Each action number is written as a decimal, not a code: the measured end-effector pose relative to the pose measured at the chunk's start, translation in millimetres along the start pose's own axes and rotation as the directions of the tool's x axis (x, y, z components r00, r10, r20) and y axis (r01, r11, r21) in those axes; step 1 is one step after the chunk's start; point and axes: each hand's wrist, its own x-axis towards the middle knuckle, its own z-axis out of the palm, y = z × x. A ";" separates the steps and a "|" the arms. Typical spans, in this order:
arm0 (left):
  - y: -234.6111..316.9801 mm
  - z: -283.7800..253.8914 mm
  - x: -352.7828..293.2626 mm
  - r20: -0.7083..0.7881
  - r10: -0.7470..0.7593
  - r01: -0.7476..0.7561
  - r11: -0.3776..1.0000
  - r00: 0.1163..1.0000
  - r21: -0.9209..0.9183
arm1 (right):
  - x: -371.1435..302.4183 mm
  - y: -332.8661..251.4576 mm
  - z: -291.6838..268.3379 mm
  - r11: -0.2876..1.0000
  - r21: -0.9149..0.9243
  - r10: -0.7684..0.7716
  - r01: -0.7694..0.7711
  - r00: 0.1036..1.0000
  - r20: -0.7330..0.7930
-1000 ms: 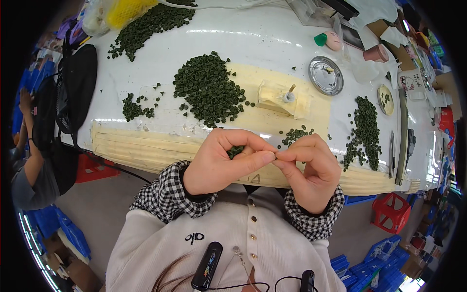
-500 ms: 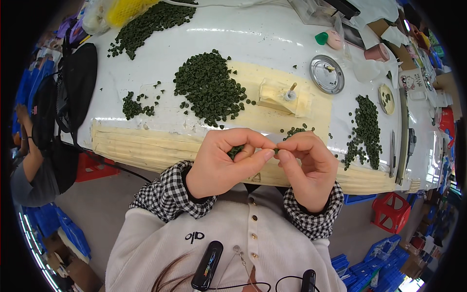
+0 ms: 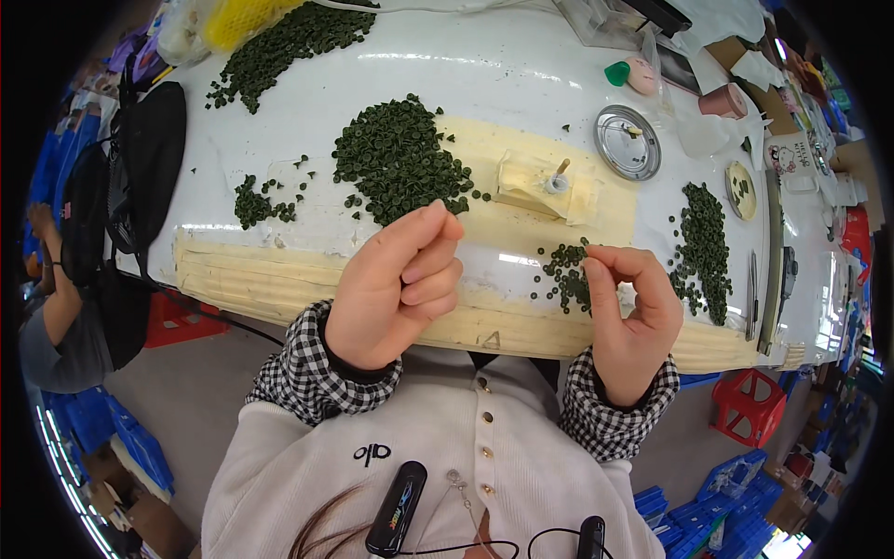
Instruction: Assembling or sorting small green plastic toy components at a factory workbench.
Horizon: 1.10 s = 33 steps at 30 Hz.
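Observation:
My left hand (image 3: pixel 396 284) is closed, fingers curled inward and thumb near the index fingertip, at the near edge of a big pile of small dark green cone-shaped pieces (image 3: pixel 391 158). What lies inside its curled fingers is hidden. To the right, my right hand (image 3: pixel 638 317) pinches thumb and index fingertip together beside a small heap of green ring-like pieces (image 3: pixel 563 270). Whatever sits in that pinch is too small to make out. Between and beyond the hands is a taped block (image 3: pixel 531 194) with a short upright peg (image 3: pixel 562 169).
More green pieces lie in a far-left pile (image 3: pixel 289 47), a small left cluster (image 3: pixel 256 203) and a right-hand pile (image 3: pixel 700 247). A round metal lid (image 3: pixel 626 143) lies behind the block. Tweezers (image 3: pixel 752 293) rest at the right. A black bag (image 3: pixel 154 163) hangs at the left edge.
My hands, which met fingertip to fingertip at a small green piece, have parted. The left moved up and left toward the big pile; the right moved right, uncovering the small heap.

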 end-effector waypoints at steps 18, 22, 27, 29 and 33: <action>-10.4 6.3 0.4 0.058 -0.132 0.128 0.989 0.990 0.073 | 4.3 0.7 6.7 0.842 -0.418 -0.216 0.342 0.923 0.319; -13.7 9.3 3.3 0.081 -0.199 0.192 0.978 0.977 0.085 | -4.5 0.2 7.2 0.950 -0.252 -0.160 0.185 0.980 0.116; -16.9 14.7 3.2 0.050 -0.204 0.198 0.973 0.978 0.115 | -7.0 0.6 10.6 0.986 -0.103 -0.131 0.131 0.991 0.009; -18.0 12.3 4.9 0.087 -0.208 0.194 0.970 0.974 0.145 | -6.6 -2.2 8.6 0.992 -0.051 -0.112 0.114 0.993 0.035; -16.6 9.3 4.7 0.109 -0.202 0.180 0.967 0.973 0.179 | -8.4 -5.0 8.6 0.999 0.004 -0.050 0.050 0.996 0.070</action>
